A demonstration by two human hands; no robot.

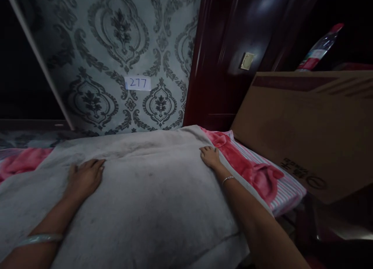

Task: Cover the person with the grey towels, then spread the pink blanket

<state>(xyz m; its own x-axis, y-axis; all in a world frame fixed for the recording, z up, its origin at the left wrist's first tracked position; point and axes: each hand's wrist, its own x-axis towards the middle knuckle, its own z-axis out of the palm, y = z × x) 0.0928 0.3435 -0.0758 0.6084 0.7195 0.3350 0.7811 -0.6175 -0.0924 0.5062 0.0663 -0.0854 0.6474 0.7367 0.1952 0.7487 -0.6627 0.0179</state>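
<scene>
A grey towel-like cloth lies spread over a padded surface in front of me. My left hand rests flat on its left part, fingers stretched toward the wall, with a pale bangle on that wrist. My right hand lies flat on the cloth's far right edge, fingers apart, a thin bracelet on the wrist. Neither hand holds anything. Under the grey cloth a pink fleece blanket shows at the right, and again at the far left.
A striped pink sheet sticks out at the right edge. A large cardboard box leans at the right, with a plastic bottle behind it. Patterned wallpaper bearing a label reading 277 and a dark red door stand behind.
</scene>
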